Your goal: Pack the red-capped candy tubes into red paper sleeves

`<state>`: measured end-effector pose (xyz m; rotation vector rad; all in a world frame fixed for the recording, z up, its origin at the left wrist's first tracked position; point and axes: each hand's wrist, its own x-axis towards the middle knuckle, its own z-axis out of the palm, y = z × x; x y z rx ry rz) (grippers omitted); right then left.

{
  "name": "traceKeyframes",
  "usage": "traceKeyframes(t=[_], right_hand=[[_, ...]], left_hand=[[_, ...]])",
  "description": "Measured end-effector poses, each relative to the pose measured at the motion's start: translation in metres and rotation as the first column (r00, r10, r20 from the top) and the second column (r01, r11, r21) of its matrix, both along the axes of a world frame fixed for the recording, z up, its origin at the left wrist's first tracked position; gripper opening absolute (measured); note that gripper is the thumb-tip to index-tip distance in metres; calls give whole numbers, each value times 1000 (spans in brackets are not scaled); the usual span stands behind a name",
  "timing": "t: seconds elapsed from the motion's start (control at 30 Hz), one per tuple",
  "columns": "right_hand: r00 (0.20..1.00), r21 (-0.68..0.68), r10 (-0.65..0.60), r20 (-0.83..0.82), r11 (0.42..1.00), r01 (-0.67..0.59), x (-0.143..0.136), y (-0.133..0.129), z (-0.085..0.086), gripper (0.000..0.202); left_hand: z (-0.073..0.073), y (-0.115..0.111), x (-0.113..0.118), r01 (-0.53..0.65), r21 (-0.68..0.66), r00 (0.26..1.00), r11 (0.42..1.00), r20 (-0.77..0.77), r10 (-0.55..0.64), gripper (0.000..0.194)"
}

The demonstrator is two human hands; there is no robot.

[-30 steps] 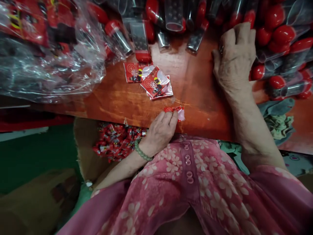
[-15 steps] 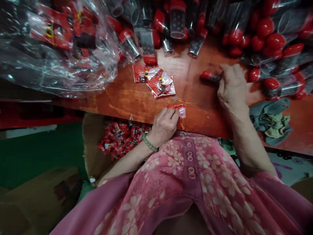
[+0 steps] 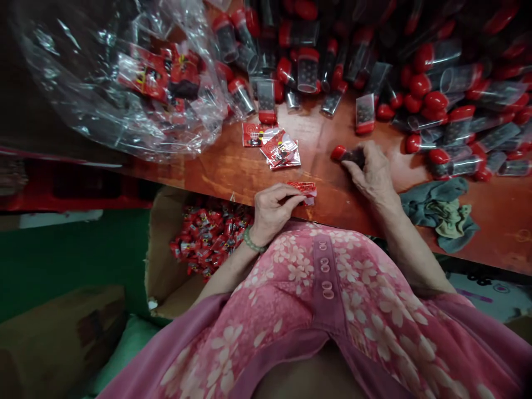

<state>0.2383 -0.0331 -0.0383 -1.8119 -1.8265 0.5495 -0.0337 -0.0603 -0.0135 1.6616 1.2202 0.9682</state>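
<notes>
My left hand [image 3: 276,206], with a green bead bracelet at the wrist, pinches a small red printed packet [image 3: 303,187] between thumb and fingers near the table's front edge. To the right, my right hand [image 3: 373,173] grips a small clear tube with a red cap [image 3: 339,153]; the cap points left and the fingers partly hide the body. Just beyond my left hand, several flat red packets [image 3: 282,151] lie overlapping on the wooden table [image 3: 224,172]. Another red-capped tube [image 3: 365,113] rests beyond my right hand, its red end toward me.
Many red-capped clear tubes [image 3: 459,124] crowd the back and right of the table. A clear plastic bag [image 3: 166,130] with red packets lies at the left. Below the front edge, a cardboard box [image 3: 160,252] holds many small red items. Crumpled cloths [image 3: 446,213] lie at right.
My right hand has come left and nearer to me with the red-capped tube. My left thumb now shows against the packet's edge. The whole view has shifted slightly.
</notes>
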Motion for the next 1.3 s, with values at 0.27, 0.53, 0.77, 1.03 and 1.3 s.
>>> traceKeyframes(t=[0.27, 0.53, 0.77, 1.03, 1.3], right_hand=[[798, 90, 93, -595, 995, -49, -31, -39, 54, 30], [871, 112, 181, -457, 983, -145, -43, -52, 68, 16], [883, 2, 345, -319, 932, -363, -32, -54, 79, 16], [868, -183, 429, -249, 860, -477, -31, -47, 95, 21], [842, -318, 401, -361, 796, -515, -28, -36, 98, 29]], left_hand=[[26, 3, 0, 13, 2, 990, 1000, 144, -13, 11], [26, -1, -2, 24, -141, 981, 990, 196, 4, 16], [25, -4, -5, 110, -209, 980, 972, 185, -71, 17], [15, -11, -3, 142, -216, 985, 966, 128, -117, 15], [14, -14, -4, 213, -295, 976, 931, 105, -190, 21]])
